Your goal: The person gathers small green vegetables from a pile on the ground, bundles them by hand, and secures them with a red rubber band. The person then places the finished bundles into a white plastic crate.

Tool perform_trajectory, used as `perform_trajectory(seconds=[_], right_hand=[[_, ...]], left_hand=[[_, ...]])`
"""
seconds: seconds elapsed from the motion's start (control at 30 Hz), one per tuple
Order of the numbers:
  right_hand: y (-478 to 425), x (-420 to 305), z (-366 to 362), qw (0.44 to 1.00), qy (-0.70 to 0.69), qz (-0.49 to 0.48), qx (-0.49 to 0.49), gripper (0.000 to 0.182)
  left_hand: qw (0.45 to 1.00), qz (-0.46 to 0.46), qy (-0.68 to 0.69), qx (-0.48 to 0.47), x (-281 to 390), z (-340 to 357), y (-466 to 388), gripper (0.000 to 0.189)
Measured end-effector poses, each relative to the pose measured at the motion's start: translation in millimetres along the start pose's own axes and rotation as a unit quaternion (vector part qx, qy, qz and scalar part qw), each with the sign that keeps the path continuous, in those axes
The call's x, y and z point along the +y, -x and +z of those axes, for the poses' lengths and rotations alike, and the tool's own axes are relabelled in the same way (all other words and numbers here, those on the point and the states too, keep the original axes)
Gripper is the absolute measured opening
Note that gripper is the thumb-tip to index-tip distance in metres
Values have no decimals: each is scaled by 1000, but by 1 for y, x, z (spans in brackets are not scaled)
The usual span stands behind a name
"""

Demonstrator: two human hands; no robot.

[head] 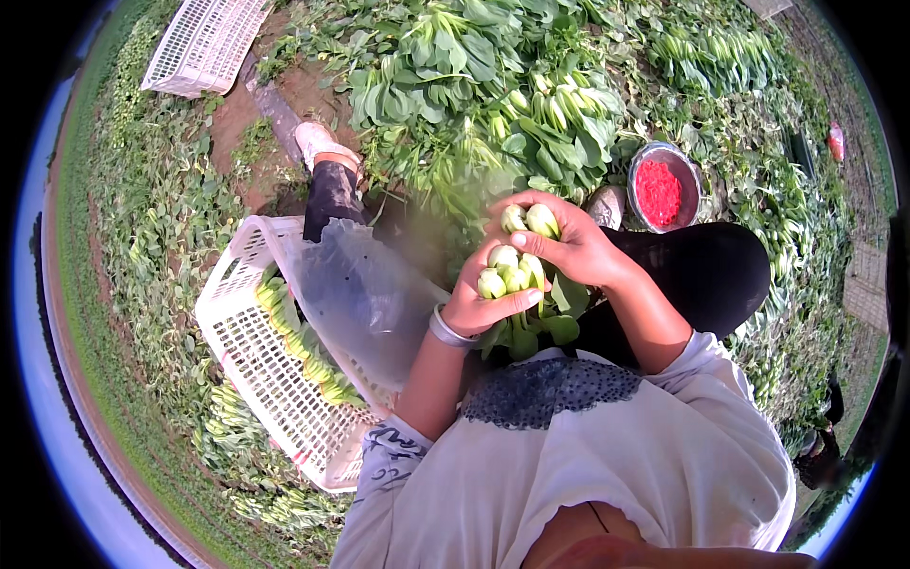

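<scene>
My left hand (478, 295), a pale band on its wrist, grips a bunch of bok choy (506, 270) with the cut white-green bases turned up. Its leaves (551, 323) hang below, close to my lap. Right beside it, my right hand (579, 245) holds more bok choy (532, 219), two bases showing above the thumb. The two hands touch or nearly touch. By my left side stands a white plastic crate (277, 384). Packed inside is a row of bok choy (306, 345), and a translucent plastic sheet (355, 291) drapes over its inner side and my leg.
A metal bowl (693, 203) of small red bands or ties (657, 192) sits beyond my right knee. Bok choy heaps (455, 64) lie ahead, with another row (718, 60) at far right. A second white crate (206, 46) stands far left. Another person (817, 455) is partly visible lower right.
</scene>
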State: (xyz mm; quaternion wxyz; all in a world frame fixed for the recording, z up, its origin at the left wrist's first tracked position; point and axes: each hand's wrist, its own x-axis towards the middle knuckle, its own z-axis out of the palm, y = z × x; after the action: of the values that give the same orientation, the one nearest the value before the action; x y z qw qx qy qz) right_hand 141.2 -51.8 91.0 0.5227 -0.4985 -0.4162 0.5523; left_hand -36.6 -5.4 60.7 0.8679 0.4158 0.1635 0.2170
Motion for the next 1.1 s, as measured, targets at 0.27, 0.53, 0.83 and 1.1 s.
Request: perform_trajectory(seconds=[0.27, 0.53, 0.83, 1.1], right_hand=[[12, -21, 36, 914, 357, -183, 65, 54], [1, 5, 54, 867, 462, -150, 112, 75], [-46, 54, 8, 980, -158, 72, -102, 68], [-193, 227, -169, 718, 664, 126, 168, 42]], left_hand=[[955, 182, -56, 229, -16, -15, -1, 41], [928, 229, -37, 290, -31, -13, -24, 103], [900, 149, -7, 411, -44, -52, -28, 75], [963, 88, 10, 255, -43, -51, -42, 83]])
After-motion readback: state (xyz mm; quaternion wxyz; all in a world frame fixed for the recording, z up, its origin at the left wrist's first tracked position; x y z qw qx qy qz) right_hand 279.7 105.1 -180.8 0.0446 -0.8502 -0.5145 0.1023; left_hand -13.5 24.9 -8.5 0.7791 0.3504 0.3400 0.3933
